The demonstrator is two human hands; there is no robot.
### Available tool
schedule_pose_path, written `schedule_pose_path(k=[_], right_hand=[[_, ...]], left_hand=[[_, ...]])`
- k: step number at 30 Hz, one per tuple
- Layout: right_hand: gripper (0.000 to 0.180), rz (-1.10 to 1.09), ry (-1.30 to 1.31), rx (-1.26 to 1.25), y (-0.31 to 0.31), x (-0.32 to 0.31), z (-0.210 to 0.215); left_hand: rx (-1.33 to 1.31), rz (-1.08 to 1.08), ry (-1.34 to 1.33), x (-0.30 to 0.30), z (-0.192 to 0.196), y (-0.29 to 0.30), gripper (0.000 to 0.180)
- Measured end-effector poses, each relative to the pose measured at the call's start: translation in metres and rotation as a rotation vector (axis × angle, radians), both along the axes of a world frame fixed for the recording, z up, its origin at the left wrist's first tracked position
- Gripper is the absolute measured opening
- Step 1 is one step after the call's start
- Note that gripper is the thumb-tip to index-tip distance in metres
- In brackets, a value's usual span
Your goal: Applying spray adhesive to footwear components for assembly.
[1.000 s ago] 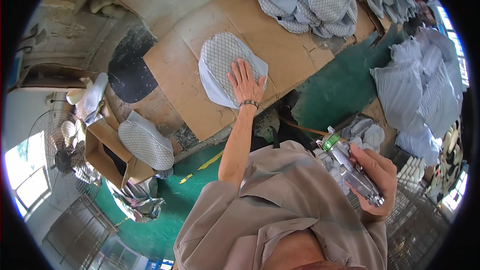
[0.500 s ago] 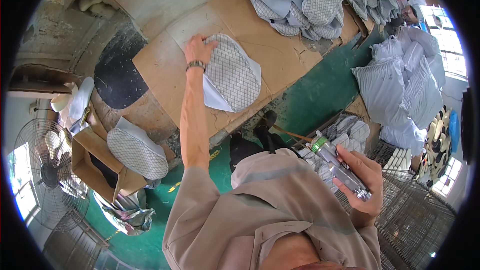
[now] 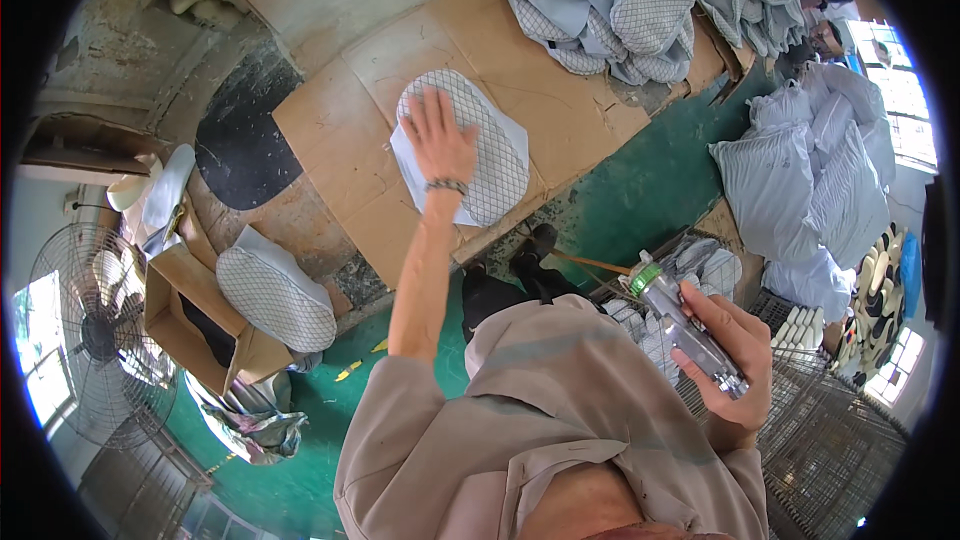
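My left hand (image 3: pixel 440 145) lies open and flat on the grey quilted mesh fabric piece (image 3: pixel 480 155), which rests on the brown cardboard sheet (image 3: pixel 340 155). My right hand (image 3: pixel 735 355) is closed around a silver spray gun with a green cap (image 3: pixel 680 325). Beyond the left hand is a pile of grey quilted covers (image 3: pixel 620 5).

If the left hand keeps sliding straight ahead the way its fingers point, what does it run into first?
The left hand lies flat on the quilted grey pad, fingers pointing away up the cardboard sheet. Past the pad's far edge, only bare cardboard seems to lie ahead, though depth is unclear.
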State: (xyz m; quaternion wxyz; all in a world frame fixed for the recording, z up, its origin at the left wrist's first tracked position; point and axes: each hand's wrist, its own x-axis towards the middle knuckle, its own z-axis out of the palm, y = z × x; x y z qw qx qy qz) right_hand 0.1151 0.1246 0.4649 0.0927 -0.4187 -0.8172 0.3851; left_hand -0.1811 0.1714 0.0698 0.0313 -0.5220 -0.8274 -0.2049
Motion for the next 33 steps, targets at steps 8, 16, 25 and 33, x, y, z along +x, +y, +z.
schedule_pose_path(k=[8,16,25,33], right_hand=[[0.061,0.098,0.06,0.027,0.001,-0.014,0.01],[0.06,0.053,0.02,0.094,-0.005,-0.032,0.021],[0.06,0.102,-0.025,0.106,-0.016,-0.041,0.024],[0.06,0.153,0.038,0.061,-0.024,-0.022,0.027]], left_hand=[[-0.092,-0.004,-0.164,0.055,-0.029,-0.033,0.079],[-0.08,-0.007,-0.186,0.066,-0.03,-0.039,0.077],[-0.066,-0.048,-0.232,0.075,-0.033,-0.056,0.078],[-0.053,-0.15,-0.348,0.087,-0.024,-0.081,0.076]])
